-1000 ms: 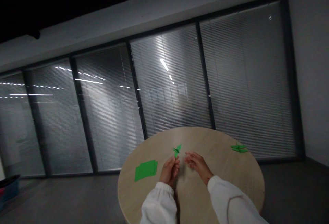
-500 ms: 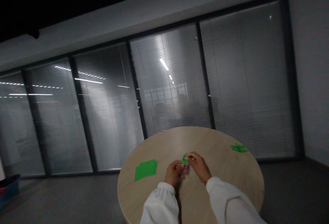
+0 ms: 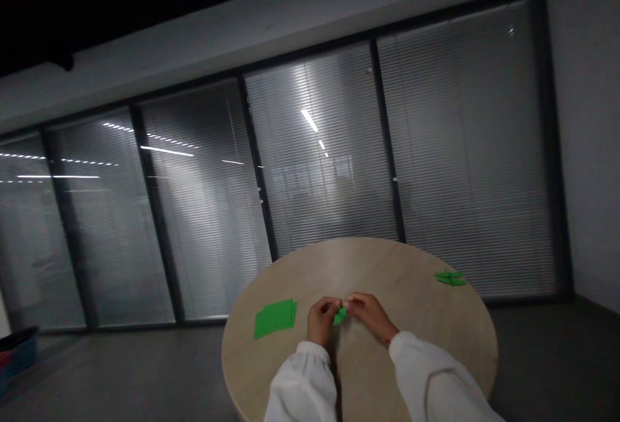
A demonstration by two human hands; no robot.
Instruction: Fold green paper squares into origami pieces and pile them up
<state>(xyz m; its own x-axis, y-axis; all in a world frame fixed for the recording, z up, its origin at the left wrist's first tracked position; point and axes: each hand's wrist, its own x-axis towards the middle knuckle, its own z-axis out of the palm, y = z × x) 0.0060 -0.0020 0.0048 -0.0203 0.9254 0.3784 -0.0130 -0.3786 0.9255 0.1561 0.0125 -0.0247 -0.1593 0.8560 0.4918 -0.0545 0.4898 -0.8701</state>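
Over the round desk [image 3: 368,260], my hands meet.
My left hand [image 3: 320,322] and right hand [image 3: 371,314] pinch a green paper fold [image 3: 340,316] between them; a paper stack [image 3: 275,319] lies left, a folded piece [image 3: 451,278] right.

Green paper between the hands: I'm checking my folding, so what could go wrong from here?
The small green paper is pinched between the left hand and right hand, so pulling apart might tear it, or it could slip and drop. The green sheets lie near the table edge, so a careless left sleeve might knock them off.
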